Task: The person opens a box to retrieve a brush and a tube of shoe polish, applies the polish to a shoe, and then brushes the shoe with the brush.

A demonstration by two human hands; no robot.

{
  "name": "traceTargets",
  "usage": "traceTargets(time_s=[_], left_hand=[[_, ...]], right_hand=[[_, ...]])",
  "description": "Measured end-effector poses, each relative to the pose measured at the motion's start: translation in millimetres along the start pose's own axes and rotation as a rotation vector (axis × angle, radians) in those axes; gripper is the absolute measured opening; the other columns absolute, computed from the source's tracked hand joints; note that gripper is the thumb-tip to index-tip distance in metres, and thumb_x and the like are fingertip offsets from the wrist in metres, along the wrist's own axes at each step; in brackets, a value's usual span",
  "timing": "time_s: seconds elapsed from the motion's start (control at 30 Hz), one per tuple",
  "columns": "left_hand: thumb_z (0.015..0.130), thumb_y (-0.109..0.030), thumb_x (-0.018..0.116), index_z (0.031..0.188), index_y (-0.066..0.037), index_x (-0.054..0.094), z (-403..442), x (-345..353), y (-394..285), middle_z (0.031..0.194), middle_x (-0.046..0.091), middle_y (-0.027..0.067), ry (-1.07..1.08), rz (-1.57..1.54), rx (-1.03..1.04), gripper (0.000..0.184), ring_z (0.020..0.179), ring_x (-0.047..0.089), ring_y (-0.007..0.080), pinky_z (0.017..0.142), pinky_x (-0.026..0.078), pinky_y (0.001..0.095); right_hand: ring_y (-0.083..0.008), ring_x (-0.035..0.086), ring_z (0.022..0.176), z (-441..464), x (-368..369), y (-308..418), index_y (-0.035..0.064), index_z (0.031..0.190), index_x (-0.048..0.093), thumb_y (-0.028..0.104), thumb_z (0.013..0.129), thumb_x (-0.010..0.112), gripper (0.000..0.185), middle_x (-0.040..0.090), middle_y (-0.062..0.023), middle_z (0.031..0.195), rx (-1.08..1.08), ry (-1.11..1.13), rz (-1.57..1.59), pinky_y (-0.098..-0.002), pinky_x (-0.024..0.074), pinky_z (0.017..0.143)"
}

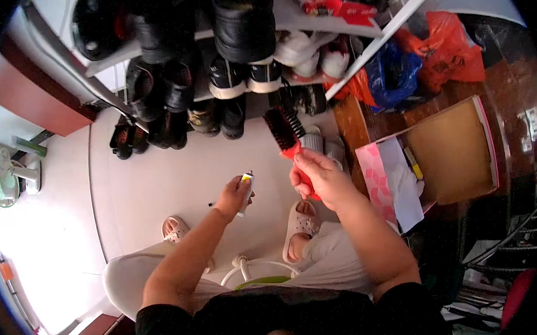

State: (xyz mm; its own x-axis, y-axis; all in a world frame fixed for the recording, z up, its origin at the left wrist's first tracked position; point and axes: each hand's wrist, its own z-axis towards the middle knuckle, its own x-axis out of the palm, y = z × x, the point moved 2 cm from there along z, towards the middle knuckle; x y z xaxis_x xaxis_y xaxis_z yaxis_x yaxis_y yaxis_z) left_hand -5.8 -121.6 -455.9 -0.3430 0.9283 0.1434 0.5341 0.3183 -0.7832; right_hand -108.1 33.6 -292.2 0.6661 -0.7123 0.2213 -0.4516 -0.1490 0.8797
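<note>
My left hand (229,198) is closed around a small white and yellow tube (247,187), its nozzle end pointing up and away from me. In my right hand (322,176) is a brush (286,132) with a red handle and dark bristles, held up by its handle with the bristle head toward the shoe rack. A gap separates the tube from the brush. On the floor left of my left hand lies a tiny black piece (210,204), too small to name.
Ahead stands a shoe rack (361,61) with several pairs of shoes. To the right are an open cardboard box (457,151), a blue bag (393,75) and an orange-red bag (453,49). A small fan (27,174) is at the far left. Sandals (300,224) are on my feet.
</note>
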Motion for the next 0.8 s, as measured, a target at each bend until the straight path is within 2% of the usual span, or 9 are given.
traceTargets(time_s=[0.07, 0.17, 0.33, 0.4, 0.47, 0.57, 0.73, 0.8], left_hand=[[0.089, -0.024, 0.050, 0.105, -0.003, 0.050, -32, -9, -39, 0.078, 0.060, 0.0066, 0.046, -0.163, 0.041, 0.027, 0.062, 0.054, 0.0126, 0.055, 0.045, 0.0256], [0.089, -0.024, 0.050, 0.103, -0.002, 0.052, -88, -20, -82, 0.081, 0.061, 0.0064, 0.042, -0.202, 0.167, 0.026, 0.064, 0.055, 0.0124, 0.057, 0.045, 0.0247], [0.090, -0.024, 0.050, 0.101, -0.001, 0.053, -150, -38, -101, 0.082, 0.061, 0.0074, -0.006, -0.062, 0.260, 0.026, 0.067, 0.056, 0.0129, 0.060, 0.045, 0.0247], [0.090, -0.023, 0.049, 0.100, 0.001, 0.054, -157, -42, -99, 0.080, 0.060, 0.0083, -0.039, 0.016, 0.304, 0.027, 0.066, 0.055, 0.0137, 0.062, 0.046, 0.0261], [0.088, -0.020, 0.052, 0.097, 0.000, 0.056, -158, -47, -98, 0.076, 0.060, 0.0039, -0.101, 0.080, 0.390, 0.022, 0.065, 0.054, 0.0089, 0.058, 0.044, 0.0217], [0.088, -0.017, 0.052, 0.093, 0.001, 0.057, -160, -48, -99, 0.073, 0.059, 0.0032, -0.128, 0.227, 0.415, 0.019, 0.064, 0.053, 0.0077, 0.058, 0.044, 0.0217], [0.087, -0.017, 0.053, 0.090, 0.002, 0.057, -156, -55, -97, 0.070, 0.059, 0.0032, -0.128, 0.224, 0.394, 0.019, 0.061, 0.052, 0.0076, 0.056, 0.043, 0.0219], [0.087, -0.016, 0.053, 0.090, 0.002, 0.057, -155, -55, -97, 0.069, 0.059, 0.0030, -0.127, 0.237, 0.384, 0.019, 0.060, 0.052, 0.0076, 0.055, 0.042, 0.0219]], right_hand=[[-0.0054, 0.041, 0.049, -1, 6, 1, 0.0064, 0.112, 0.051, 0.029, 0.094, 0.040, 0.031, 0.050, -0.0010, 0.067, 0.003, 0.048, 0.013, -0.0182, 0.0351, 0.046], [-0.0053, 0.041, 0.049, -3, 16, -2, 0.0065, 0.110, 0.052, 0.031, 0.094, 0.039, 0.032, 0.050, -0.0006, 0.067, 0.031, 0.082, -0.032, -0.0183, 0.0342, 0.045], [-0.0063, 0.041, 0.049, -7, 40, -11, 0.0057, 0.107, 0.053, 0.027, 0.094, 0.038, 0.029, 0.051, -0.0003, 0.066, 0.018, 0.155, -0.189, -0.0192, 0.0350, 0.044], [-0.0052, 0.041, 0.049, -12, 49, -14, 0.0052, 0.101, 0.053, 0.023, 0.093, 0.039, 0.024, 0.050, -0.0001, 0.066, 0.042, 0.192, -0.332, -0.0187, 0.0338, 0.044], [-0.0051, 0.041, 0.049, -12, 53, -20, 0.0046, 0.099, 0.054, 0.022, 0.093, 0.039, 0.024, 0.050, 0.0002, 0.065, 0.034, 0.216, -0.372, -0.0190, 0.0336, 0.043], [-0.0050, 0.041, 0.050, -13, 58, -25, 0.0034, 0.097, 0.054, 0.021, 0.094, 0.039, 0.023, 0.049, 0.0007, 0.064, 0.039, 0.240, -0.424, -0.0193, 0.0334, 0.043], [-0.0050, 0.041, 0.049, -15, 69, -19, 0.0026, 0.094, 0.054, 0.021, 0.094, 0.040, 0.023, 0.049, 0.0008, 0.063, 0.075, 0.238, -0.448, -0.0196, 0.0334, 0.043], [-0.0064, 0.042, 0.047, -10, 67, -23, 0.0051, 0.098, 0.056, 0.024, 0.093, 0.040, 0.025, 0.049, 0.0006, 0.061, 0.040, 0.280, -0.470, -0.0214, 0.0350, 0.042]])
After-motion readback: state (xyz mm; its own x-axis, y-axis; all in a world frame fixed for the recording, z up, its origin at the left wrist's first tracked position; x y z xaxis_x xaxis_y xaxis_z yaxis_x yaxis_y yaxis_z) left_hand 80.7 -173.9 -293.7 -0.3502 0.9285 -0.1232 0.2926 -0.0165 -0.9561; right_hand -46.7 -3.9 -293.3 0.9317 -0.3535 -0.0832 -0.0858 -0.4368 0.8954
